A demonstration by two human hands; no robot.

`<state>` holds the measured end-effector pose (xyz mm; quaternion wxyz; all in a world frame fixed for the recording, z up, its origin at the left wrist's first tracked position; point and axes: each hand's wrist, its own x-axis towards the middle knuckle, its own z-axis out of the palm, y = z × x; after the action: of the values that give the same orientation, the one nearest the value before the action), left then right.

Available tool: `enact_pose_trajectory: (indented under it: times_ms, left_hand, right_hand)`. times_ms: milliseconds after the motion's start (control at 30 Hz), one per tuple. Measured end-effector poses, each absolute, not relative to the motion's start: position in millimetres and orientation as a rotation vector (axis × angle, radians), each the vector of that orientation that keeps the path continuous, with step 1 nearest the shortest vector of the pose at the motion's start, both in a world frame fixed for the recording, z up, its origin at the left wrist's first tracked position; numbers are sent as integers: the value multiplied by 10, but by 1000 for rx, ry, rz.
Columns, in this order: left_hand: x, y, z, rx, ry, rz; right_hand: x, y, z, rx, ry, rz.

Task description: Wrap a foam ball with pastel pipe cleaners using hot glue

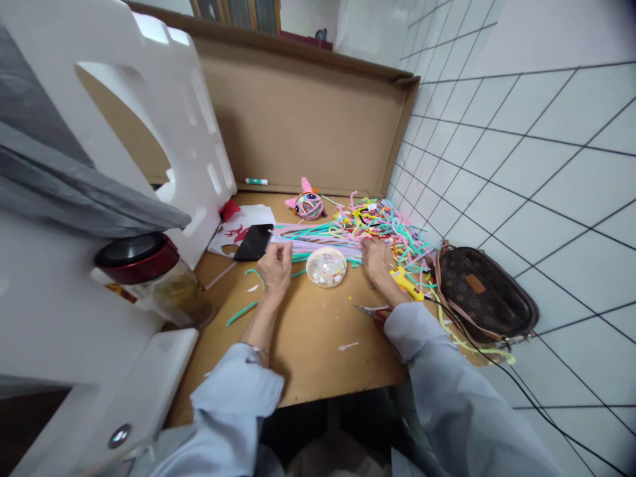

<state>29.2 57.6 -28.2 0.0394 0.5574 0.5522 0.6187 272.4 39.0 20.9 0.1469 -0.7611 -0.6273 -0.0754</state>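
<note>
My left hand (275, 266) is closed, fingers curled, beside the left ends of a row of long lilac and green pipe cleaners (318, 230). Whatever its fingers hold is too small to make out. At the right end of the same row, my right hand (376, 257) has its fingers bent together among the stems; its fingertips are partly hidden. Between the hands sits a clear round bowl (326, 267) with a pale pink rim and small bright specks. Red-handled scissors (378, 313) lie under my right wrist, near a yellow glue gun (406, 285).
A tangled heap of bent pipe cleaners (382, 222) lies behind my right hand. Nearby are a pink fish-like ornament (308, 205), a black phone (254, 242), a green-and-white marker (256, 181), a red-lidded jar (159, 275) and a brown bag (484, 291). Cardboard (298, 112) stands behind.
</note>
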Motion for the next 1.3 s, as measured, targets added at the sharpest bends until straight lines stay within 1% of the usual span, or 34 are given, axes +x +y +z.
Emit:
enact_pose_trajectory:
  times_ms: [100,200,367,467,667,767,900,1000,1167,1300]
  left_hand:
    - [315,560,-263,1797,1679,1925]
    - [335,529,-230,1915,1686,1970]
    - [357,485,-197,2024,1769,1913]
    - [355,478,-195,2033,1779,1891]
    - [328,541,-261,2007,1716,1872]
    - [327,560,-291,1977,1674,1840]
    - [338,520,-247,1957,1750,1923]
    - [344,480,-197,1902,1871,1974]
    - [337,454,-186,1987,1924,1933]
    - [308,449,-190,1907,1975,2037]
  right_hand:
    - [2785,313,217,-2140,-1693,-280]
    - [2859,243,192,-1970,-1564,-340]
    - [2914,126,190,-1672,-1451,-443]
    - [2929,125,236,-1610,-1333,-484]
    - [3039,281,270,-1636,-1012,-186]
    - [3061,333,265,-1597,-1005,-98]
    - [3000,331,282,-1422,-1062,80]
    - [2854,237,291,-1334,-1237,-9]
    - [2472,-36,222,-1336,-1448,-250]
    - [2305,-168,92,-1321,-1568,-347]
